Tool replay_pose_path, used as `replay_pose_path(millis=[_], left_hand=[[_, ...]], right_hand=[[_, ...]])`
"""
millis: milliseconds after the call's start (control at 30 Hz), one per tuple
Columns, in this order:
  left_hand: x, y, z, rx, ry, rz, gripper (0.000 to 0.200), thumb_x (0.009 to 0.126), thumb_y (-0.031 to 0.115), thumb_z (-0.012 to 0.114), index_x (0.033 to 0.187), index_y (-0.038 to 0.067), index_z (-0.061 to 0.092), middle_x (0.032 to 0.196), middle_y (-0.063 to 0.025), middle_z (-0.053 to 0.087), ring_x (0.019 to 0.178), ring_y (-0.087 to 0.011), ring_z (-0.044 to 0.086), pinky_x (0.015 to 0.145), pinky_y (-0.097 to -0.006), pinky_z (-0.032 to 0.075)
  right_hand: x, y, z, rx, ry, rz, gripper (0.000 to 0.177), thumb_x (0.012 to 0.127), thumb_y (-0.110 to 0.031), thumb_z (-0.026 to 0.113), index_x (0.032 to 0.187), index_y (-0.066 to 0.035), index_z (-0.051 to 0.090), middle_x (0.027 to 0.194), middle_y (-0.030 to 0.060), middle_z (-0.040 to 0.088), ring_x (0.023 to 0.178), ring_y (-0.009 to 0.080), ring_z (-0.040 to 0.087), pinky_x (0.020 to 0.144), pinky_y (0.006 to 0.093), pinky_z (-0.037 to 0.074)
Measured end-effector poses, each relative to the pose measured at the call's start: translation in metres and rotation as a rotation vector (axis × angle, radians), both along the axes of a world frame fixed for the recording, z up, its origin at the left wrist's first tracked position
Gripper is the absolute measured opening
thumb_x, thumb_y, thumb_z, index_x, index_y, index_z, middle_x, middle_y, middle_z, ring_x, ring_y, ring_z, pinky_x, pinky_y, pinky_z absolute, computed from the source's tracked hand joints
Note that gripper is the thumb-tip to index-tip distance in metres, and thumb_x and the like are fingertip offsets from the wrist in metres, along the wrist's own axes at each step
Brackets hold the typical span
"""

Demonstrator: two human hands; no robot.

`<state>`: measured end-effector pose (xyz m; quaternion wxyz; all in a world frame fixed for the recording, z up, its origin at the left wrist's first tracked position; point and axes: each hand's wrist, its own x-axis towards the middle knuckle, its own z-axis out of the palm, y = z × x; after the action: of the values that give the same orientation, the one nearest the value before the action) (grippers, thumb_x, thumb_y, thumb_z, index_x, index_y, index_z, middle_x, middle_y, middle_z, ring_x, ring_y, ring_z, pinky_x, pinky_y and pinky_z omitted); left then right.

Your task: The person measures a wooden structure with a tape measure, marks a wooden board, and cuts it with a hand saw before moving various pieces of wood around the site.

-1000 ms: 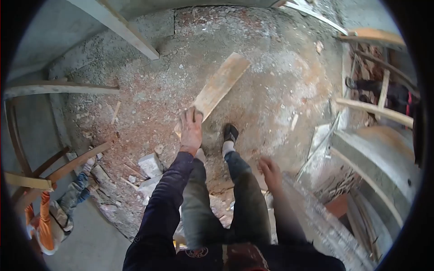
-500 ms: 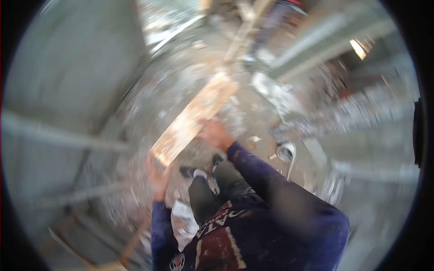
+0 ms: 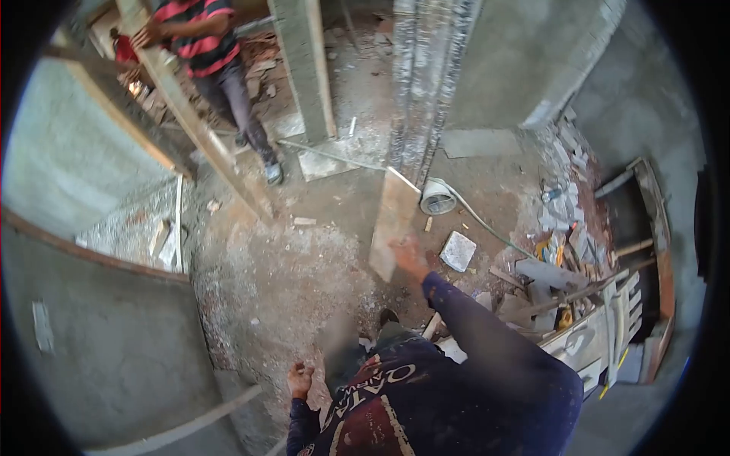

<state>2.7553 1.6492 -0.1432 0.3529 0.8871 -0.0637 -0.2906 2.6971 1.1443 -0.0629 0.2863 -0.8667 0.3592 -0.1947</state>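
My right hand (image 3: 411, 260) is closed on the near end of a flat wooden board (image 3: 395, 214), which it holds by its right edge in front of me. The board's far end points toward a white bucket (image 3: 438, 197) lying on its side. Low in the view, my left hand (image 3: 300, 379) hangs near my body, away from the board, its fingers loosely curled with nothing seen in them.
A person (image 3: 205, 45) in a striped shirt stands at the upper left, a hand on a long slanted timber (image 3: 190, 121). A pale square block (image 3: 458, 251) lies right of the board. Rubble (image 3: 570, 190) and a wooden frame (image 3: 660, 251) are at the right.
My left hand has let go of the board and dropped toward my body. The board has turned more upright and moved right with my right hand. The view has swung round.
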Motion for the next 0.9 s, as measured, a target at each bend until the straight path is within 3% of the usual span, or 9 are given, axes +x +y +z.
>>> replay_pose_path(millis=[100,167,233,367,400,467,500,733,900], left_hand=[[-0.001,0.000,-0.030,0.056,0.111,0.036,0.042,0.081,0.020,0.078,0.115,0.001,0.066,0.103,-0.0124,0.070,0.091,-0.0233,0.069,0.077,-0.0370,0.055],[0.001,-0.016,-0.026,0.118,0.470,0.251,0.038,0.082,0.021,0.078,0.111,-0.001,0.068,0.100,-0.0111,0.071,0.090,-0.0213,0.069,0.078,-0.0353,0.055],[0.012,-0.036,-0.015,0.148,0.496,0.139,0.042,0.082,0.023,0.078,0.115,0.000,0.066,0.100,-0.0107,0.071,0.090,-0.0223,0.067,0.074,-0.0365,0.054],[0.046,-0.055,-0.026,0.108,0.463,-0.078,0.042,0.081,0.023,0.076,0.114,-0.002,0.067,0.102,-0.0111,0.071,0.090,-0.0210,0.066,0.072,-0.0351,0.052],[0.056,-0.088,0.005,0.246,0.395,-0.146,0.039,0.081,0.022,0.074,0.110,-0.003,0.070,0.103,-0.0116,0.072,0.089,-0.0196,0.066,0.075,-0.0339,0.052],[0.093,-0.122,0.010,0.247,0.459,-0.255,0.033,0.082,0.018,0.072,0.108,-0.002,0.070,0.094,-0.0088,0.071,0.077,-0.0155,0.066,0.062,-0.0306,0.052],[0.095,-0.156,0.028,0.143,0.492,0.011,0.029,0.084,0.016,0.072,0.107,-0.001,0.068,0.086,-0.0070,0.068,0.069,-0.0138,0.064,0.055,-0.0296,0.051],[0.198,-0.333,0.009,0.144,0.405,-0.257,0.020,0.085,0.020,0.072,0.087,0.003,0.062,0.078,-0.0056,0.062,0.063,-0.0162,0.061,0.056,-0.0323,0.053],[0.230,-0.479,0.034,0.068,0.235,-0.379,0.021,0.078,0.021,0.071,0.070,0.007,0.056,0.066,-0.0013,0.054,0.053,-0.0128,0.048,0.044,-0.0321,0.036]], right_hand=[[-0.081,-0.049,-0.004,0.116,-0.150,-0.273,0.044,0.086,-0.026,0.070,0.119,0.002,0.061,0.108,0.0256,0.068,0.099,0.0424,0.066,0.087,0.0483,0.052],[-0.131,-0.054,-0.006,-0.015,0.039,-0.511,0.047,0.086,-0.024,0.067,0.125,0.002,0.056,0.110,0.0252,0.067,0.101,0.0449,0.063,0.090,0.0509,0.050],[-0.182,-0.061,-0.030,-0.130,-0.041,-0.509,0.048,0.086,-0.021,0.064,0.127,0.001,0.055,0.110,0.0256,0.065,0.105,0.0466,0.060,0.093,0.0529,0.047],[-0.236,-0.072,-0.043,0.139,0.156,-0.628,0.050,0.087,-0.019,0.059,0.133,0.000,0.050,0.119,0.0299,0.059,0.111,0.0492,0.055,0.095,0.0543,0.045],[-0.256,-0.063,-0.064,0.075,0.290,-0.690,0.056,0.090,-0.018,0.056,0.142,-0.002,0.044,0.124,0.0324,0.057,0.112,0.0521,0.054,0.096,0.0544,0.045],[-0.291,-0.064,-0.070,0.238,0.324,-0.616,0.046,0.085,-0.024,0.059,0.126,-0.004,0.052,0.116,0.0281,0.060,0.114,0.0431,0.056,0.091,0.0545,0.047],[-0.293,-0.058,-0.058,0.190,0.346,-0.700,0.049,0.084,-0.023,0.057,0.129,-0.004,0.050,0.113,0.0286,0.061,0.111,0.0441,0.058,0.090,0.0553,0.047],[-0.305,-0.070,0.009,0.326,0.491,-0.939,0.061,0.084,-0.018,0.059,0.140,-0.005,0.041,0.105,0.0301,0.066,0.097,0.0495,0.064,0.085,0.0575,0.050],[-0.294,-0.090,0.045,0.503,0.444,-1.100,0.066,0.085,-0.019,0.058,0.145,-0.005,0.037,0.109,0.0309,0.065,0.103,0.0490,0.063,0.088,0.0564,0.051]])
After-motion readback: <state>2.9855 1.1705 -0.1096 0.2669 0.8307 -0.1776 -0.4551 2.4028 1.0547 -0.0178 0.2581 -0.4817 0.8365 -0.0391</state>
